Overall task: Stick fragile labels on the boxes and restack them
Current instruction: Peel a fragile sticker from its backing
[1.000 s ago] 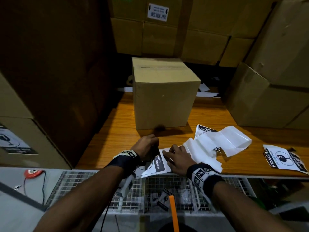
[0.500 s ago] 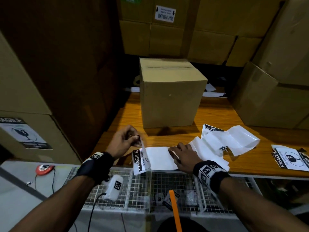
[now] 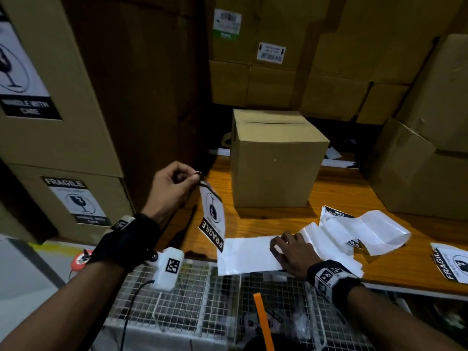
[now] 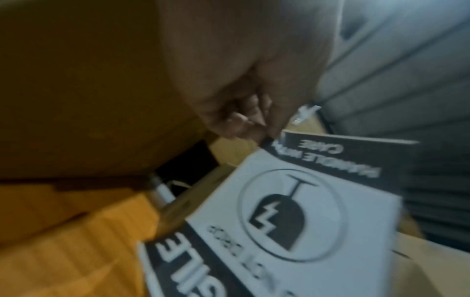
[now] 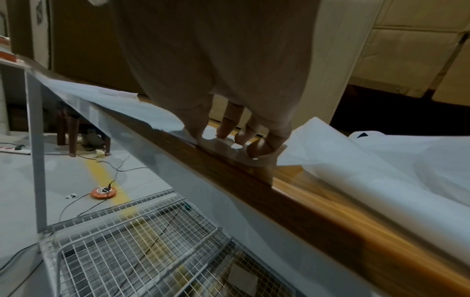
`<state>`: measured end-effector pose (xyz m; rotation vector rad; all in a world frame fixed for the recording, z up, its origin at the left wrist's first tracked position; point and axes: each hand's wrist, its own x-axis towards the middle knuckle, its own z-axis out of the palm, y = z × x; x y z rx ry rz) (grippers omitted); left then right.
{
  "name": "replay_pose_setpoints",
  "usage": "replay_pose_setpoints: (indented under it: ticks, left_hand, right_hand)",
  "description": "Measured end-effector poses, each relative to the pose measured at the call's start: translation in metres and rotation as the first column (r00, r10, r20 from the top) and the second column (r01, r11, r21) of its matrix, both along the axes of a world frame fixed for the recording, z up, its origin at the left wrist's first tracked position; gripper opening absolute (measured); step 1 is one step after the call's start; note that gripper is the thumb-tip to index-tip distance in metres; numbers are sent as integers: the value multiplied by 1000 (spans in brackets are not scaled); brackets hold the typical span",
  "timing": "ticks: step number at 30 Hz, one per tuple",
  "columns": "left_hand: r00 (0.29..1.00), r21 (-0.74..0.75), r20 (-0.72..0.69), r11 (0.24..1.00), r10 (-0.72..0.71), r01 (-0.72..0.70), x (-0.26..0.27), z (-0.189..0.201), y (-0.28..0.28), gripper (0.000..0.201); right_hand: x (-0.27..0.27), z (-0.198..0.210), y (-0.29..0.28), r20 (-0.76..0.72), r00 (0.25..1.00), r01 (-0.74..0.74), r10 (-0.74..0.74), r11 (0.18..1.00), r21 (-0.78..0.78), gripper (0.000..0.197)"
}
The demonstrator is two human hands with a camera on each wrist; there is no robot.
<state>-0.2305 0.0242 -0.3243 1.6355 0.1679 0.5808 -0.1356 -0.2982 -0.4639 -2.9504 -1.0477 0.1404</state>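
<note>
My left hand [image 3: 177, 184] pinches the top corner of a black-and-white fragile label [image 3: 212, 216], which hangs upside down in the air just left of the table's front. The left wrist view shows the same label [image 4: 300, 217] close up under the pinching fingers [image 4: 244, 120]. My right hand [image 3: 291, 252] presses flat on the white backing strip [image 3: 244, 254] at the table's front edge, fingertips [image 5: 264, 144] down on the strip [image 5: 356, 170]. A plain cardboard box [image 3: 276, 160] stands on the wooden table [image 3: 354, 198] behind the hands.
Tall stacked boxes at the left carry fragile labels [image 3: 78, 201]. More cartons [image 3: 417, 171] crowd the right and the back wall. Another loose label [image 3: 453, 264] lies at the table's right front. A wire basket [image 3: 202, 307] sits below the table edge.
My left hand has peeled the label off the backing strip and lifted it up and left. My right hand has stayed pressed on the strip. The head view has tilted upward.
</note>
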Motion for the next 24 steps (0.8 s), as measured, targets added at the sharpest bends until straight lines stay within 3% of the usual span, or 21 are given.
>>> replay_pose_setpoints:
  ticks: [5, 8, 11, 13, 14, 15, 18, 22, 24]
  left_hand:
    - [991, 285, 0, 950, 132, -126, 10, 14, -43, 16]
    - [974, 409, -28, 891, 226, -195, 28, 11, -72, 19]
    - [951, 465, -45, 849, 306, -251, 46, 9, -97, 14]
    - [939, 469, -75, 843, 335, -263, 55, 8, -111, 13]
    - [939, 458, -82, 849, 335, -263, 59, 7, -117, 14]
    - [940, 450, -89, 855, 329, -257, 65, 4, -121, 16]
    - [946, 402, -127, 887, 298, -225, 77, 0, -133, 26]
    - [955, 286, -160, 938, 249, -197, 88, -2, -137, 21]
    - [971, 221, -136, 962, 195, -162, 90, -2, -135, 17]
  right_hand:
    - [5, 2, -5, -54, 999, 4, 5, 987, 161, 13]
    - [7, 18, -4, -53, 997, 64, -47, 921, 383, 25]
    - [0, 63, 0, -119, 980, 197, -160, 677, 709, 39]
    - [-2, 95, 4, -233, 959, 283, -162, 506, 815, 40]
    - [0, 106, 6, -253, 955, 295, -152, 462, 836, 43]
    - [4, 114, 7, -238, 960, 280, -148, 455, 845, 48]
    - [24, 126, 10, -126, 977, 202, -174, 548, 811, 53]
    - [44, 141, 10, -91, 979, 184, -184, 589, 787, 18]
    - [52, 142, 7, -121, 978, 198, -168, 585, 787, 13]
